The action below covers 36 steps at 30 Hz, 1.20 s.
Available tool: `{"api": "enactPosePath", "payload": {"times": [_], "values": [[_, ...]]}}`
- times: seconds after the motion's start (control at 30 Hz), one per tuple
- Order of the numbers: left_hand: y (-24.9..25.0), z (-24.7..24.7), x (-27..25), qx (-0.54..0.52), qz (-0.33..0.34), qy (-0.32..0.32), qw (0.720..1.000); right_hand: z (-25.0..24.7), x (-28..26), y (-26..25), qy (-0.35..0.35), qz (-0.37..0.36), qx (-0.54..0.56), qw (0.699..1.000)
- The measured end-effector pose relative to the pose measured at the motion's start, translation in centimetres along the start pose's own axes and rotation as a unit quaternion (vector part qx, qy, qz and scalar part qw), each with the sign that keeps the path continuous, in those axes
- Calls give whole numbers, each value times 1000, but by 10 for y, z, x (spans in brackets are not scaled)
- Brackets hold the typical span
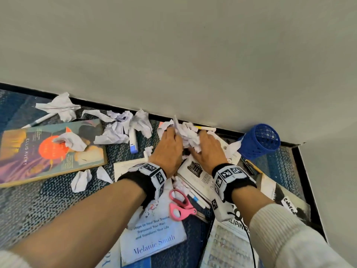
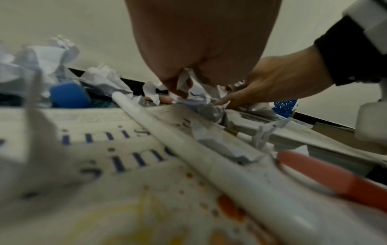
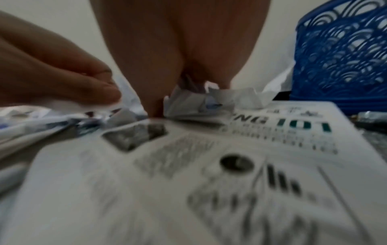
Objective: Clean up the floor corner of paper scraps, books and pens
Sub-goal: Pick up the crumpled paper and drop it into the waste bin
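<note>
A heap of crumpled white paper scraps [image 1: 188, 133] lies on the carpet against the wall's black skirting. My left hand [image 1: 171, 138] and right hand [image 1: 206, 146] cup it from either side, fingers curled into the paper. In the left wrist view scraps [image 2: 184, 79] show between the left hand's [image 2: 180, 87] thumb and fingers. More crumpled paper [image 1: 117, 128] lies to the left. A colourful book [image 1: 48, 151] sits far left and a pale blue book [image 1: 154, 238] under my left forearm. A white pen [image 1: 40, 119] and a blue-capped marker [image 1: 133, 142] lie on the carpet.
A blue mesh pen holder [image 1: 258, 141] lies on its side in the corner, right of my right hand. Pink scissors [image 1: 180, 205] and pens [image 1: 197, 200] lie between my wrists. A printed booklet [image 1: 201, 171], a newspaper [image 1: 228, 246] and a notebook [image 1: 280, 194] cover the floor at right.
</note>
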<state>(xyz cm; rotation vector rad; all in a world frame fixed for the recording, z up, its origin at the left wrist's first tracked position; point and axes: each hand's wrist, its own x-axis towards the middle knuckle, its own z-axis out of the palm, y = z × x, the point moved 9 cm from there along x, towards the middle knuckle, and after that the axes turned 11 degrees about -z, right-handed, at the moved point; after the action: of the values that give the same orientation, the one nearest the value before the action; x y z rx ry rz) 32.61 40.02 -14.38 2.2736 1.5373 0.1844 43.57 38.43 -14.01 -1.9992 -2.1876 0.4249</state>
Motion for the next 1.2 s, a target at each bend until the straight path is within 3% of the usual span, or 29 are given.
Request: {"api": "enactPosePath", "payload": {"times": [0.1, 0.23, 0.33, 0.43, 0.5, 0.57, 0.67, 0.83, 0.93, 1.03, 1.13, 1.2], "values": [[1, 1, 3, -21, -12, 16, 1000, 6, -4, -25, 17, -82, 32, 996], [14, 8, 11, -62, 18, -9, 998, -4, -13, -34, 101, -62, 183, 976], [21, 13, 10, -85, 33, -39, 995, -30, -28, -13, 198, 8, 221, 955], [24, 23, 5, -46, 33, -81, 995, -53, -47, 28, 266, 127, 156, 943], [24, 29, 3, -3, 26, -102, 994, -54, -59, 60, 243, 236, 93, 936], [25, 34, 2, 37, 17, -136, 990, -39, -65, 81, 146, 300, 25, 943], [25, 35, 0, 87, 30, -151, 984, -20, -67, 92, 63, 295, -36, 953], [17, 30, 3, 114, 25, -116, 986, -28, -64, 99, 68, 242, -84, 964], [9, 12, 7, 72, -31, -92, 993, -37, -67, 97, 121, 183, -84, 972], [5, 4, 11, 57, -51, -89, 993, -53, -80, 90, 218, 145, -71, 962], [0, 7, 14, 15, -60, -58, 996, -65, -105, 102, 294, 196, -2, 935], [9, 7, 12, 40, -29, -27, 998, -63, -121, 119, 307, 257, 46, 915]]}}
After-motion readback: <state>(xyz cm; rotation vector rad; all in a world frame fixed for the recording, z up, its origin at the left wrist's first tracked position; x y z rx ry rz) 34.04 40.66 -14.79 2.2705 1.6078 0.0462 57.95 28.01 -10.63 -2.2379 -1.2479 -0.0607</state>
